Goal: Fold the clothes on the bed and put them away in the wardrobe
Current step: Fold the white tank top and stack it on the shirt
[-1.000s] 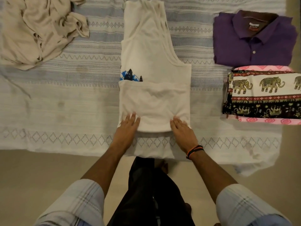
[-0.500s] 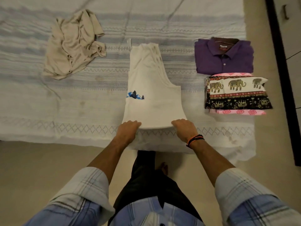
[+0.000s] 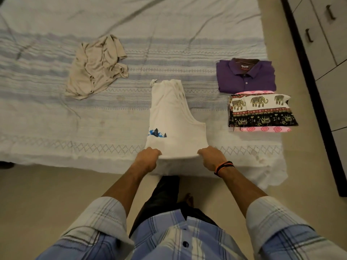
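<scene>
A white sleeveless top [image 3: 174, 121] with a small blue mountain print lies folded lengthwise at the bed's near edge. My left hand [image 3: 147, 159] grips its bottom-left corner and my right hand [image 3: 212, 158] grips the bottom-right corner, fingers curled around the hem. A crumpled beige garment [image 3: 95, 66] lies unfolded to the far left. At the right a folded purple collared shirt [image 3: 246, 76] lies beside a folded elephant-print cloth [image 3: 261, 111] that rests on a pink one.
The bed [image 3: 56, 117] has a white sheet with blue-grey woven stripes, its edge hanging over a beige floor. A wardrobe [image 3: 323, 44] with dark handles stands along the right side. My legs and a foot show below the bed edge.
My fingers went from lying flat on the folded lower part of the top to curling around its hem. The camera pulled back, showing more of the bed and the wardrobe.
</scene>
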